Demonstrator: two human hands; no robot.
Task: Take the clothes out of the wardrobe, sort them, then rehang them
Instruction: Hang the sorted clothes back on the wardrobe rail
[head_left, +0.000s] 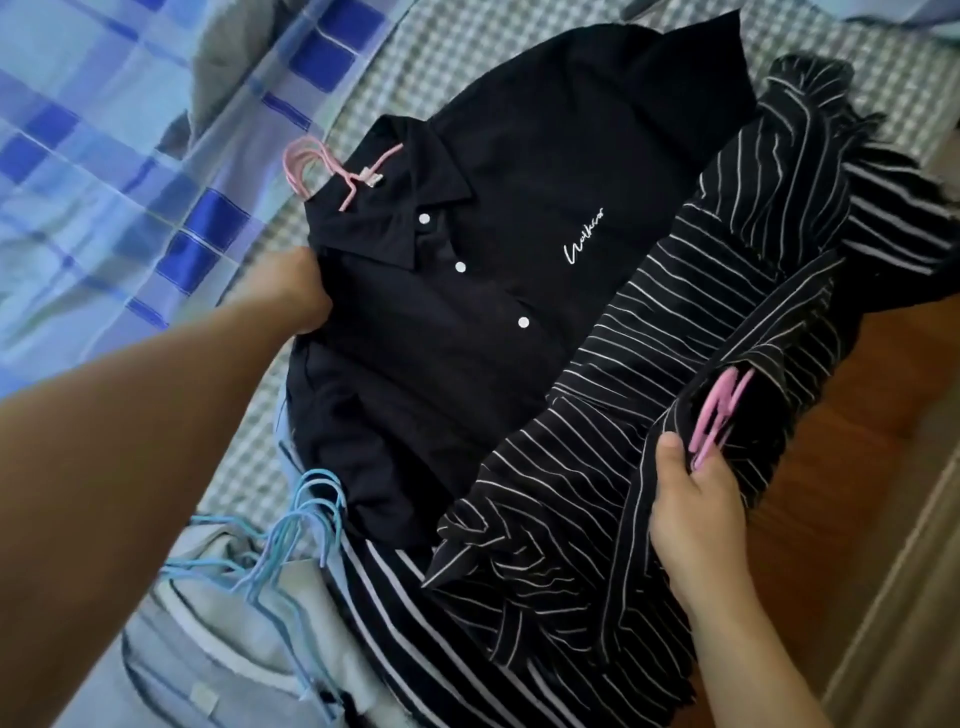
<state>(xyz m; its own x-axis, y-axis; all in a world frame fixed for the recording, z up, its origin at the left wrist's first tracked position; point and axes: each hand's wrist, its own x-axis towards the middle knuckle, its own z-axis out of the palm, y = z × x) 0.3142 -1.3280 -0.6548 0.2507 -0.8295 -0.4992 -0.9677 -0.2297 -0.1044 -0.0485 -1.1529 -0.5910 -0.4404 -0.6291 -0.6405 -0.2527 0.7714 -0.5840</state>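
Note:
A black button shirt (467, 291) with white script on the chest lies flat on the bed, still on a pink hanger (317, 161) whose hook sticks out at the collar. My left hand (296, 291) grips the shirt's shoulder at its left edge, fingers hidden under the cloth. A black garment with thin white stripes (649, 395) drapes across the shirt's right side. My right hand (696, 499) holds this striped garment together with its pink hanger (719, 415), thumb on top.
Several blue hangers (291, 540) lie on grey clothes (218, 639) at the lower left, next to a wide-striped black garment (415, 649). A blue plaid blanket (104, 156) covers the bed's left, over a grey checked sheet (467, 41). Wooden floor (831, 441) shows at the right.

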